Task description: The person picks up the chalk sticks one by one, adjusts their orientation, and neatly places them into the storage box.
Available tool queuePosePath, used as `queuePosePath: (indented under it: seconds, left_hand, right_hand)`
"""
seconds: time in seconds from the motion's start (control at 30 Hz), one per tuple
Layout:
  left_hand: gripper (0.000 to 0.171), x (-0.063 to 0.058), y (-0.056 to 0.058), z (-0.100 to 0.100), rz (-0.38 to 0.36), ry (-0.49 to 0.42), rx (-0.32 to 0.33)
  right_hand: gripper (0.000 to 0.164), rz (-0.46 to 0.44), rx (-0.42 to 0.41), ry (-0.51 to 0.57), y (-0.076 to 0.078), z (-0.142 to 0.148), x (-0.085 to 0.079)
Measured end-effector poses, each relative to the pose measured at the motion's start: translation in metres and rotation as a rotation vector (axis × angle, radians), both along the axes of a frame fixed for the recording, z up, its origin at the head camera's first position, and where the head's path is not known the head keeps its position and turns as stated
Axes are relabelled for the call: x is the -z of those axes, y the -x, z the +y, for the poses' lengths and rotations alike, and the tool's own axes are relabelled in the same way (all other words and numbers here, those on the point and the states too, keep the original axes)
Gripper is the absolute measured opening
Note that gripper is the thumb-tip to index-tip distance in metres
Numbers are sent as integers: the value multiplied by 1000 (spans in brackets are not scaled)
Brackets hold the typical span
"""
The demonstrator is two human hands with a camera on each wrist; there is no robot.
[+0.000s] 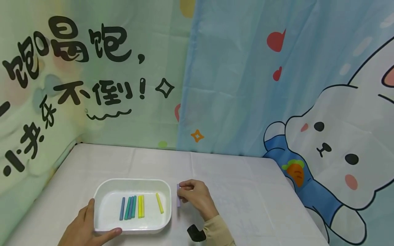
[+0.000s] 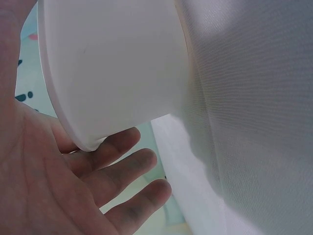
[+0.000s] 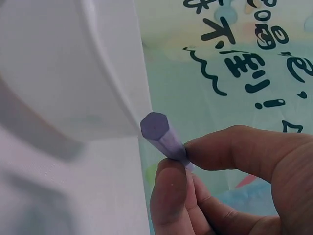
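Between thumb and fingertips, my right hand (image 1: 197, 196) pinches a purple hexagonal chalk stick (image 1: 178, 195), just right of the white tray (image 1: 167, 208). The right wrist view shows the flat end of the stick (image 3: 154, 126) standing out from the fingers. My left hand (image 1: 86, 225) rests against the tray's near left corner, thumb along the front rim. In the left wrist view its extended fingers touch the rim from outside. Inside the tray, blue, teal and yellow sticks lie side by side, among them a blue stick (image 1: 122, 208); one yellow stick (image 1: 159, 203) lies apart on the right.
A white cloth (image 1: 261, 205) covers the table. Printed curtains (image 1: 227, 85) hang behind its back edge and along the left side, with a cartoon rabbit (image 1: 332, 143) on the right. A black wrist strap (image 1: 196, 233) is at the right sleeve.
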State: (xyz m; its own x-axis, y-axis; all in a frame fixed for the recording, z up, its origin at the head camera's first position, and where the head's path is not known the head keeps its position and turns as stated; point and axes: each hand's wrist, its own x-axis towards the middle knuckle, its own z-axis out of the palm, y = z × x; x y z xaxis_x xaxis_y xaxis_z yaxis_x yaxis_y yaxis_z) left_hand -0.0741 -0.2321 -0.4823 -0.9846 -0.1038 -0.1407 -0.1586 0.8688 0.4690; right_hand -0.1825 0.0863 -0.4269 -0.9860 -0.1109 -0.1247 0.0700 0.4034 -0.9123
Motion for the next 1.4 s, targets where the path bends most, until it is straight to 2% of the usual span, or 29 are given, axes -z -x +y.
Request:
queuePosePath:
  seconds: [0.27,0.57,0.93,1.17,1.4]
  left_hand:
    - [141,0,0,0,0,-3,2]
    - [141,2,0,-1,0,-6,1]
    - [139,3,-2,-1,36,-6,8]
    - [143,0,-1,1,-6,-10,-2]
    - [144,0,0,1,-7,-7,-10]
  right_hand:
    - [27,1,-17,15,-2,-19,-8]
    - [22,-13,-44,14,-3,-46,-11]
    - [18,-13,-79,-53,-3,-72,-7]
    - [16,-16,-74,-56,-5,-81,-1]
    - [16,1,-81,-20,-7,-89,7]
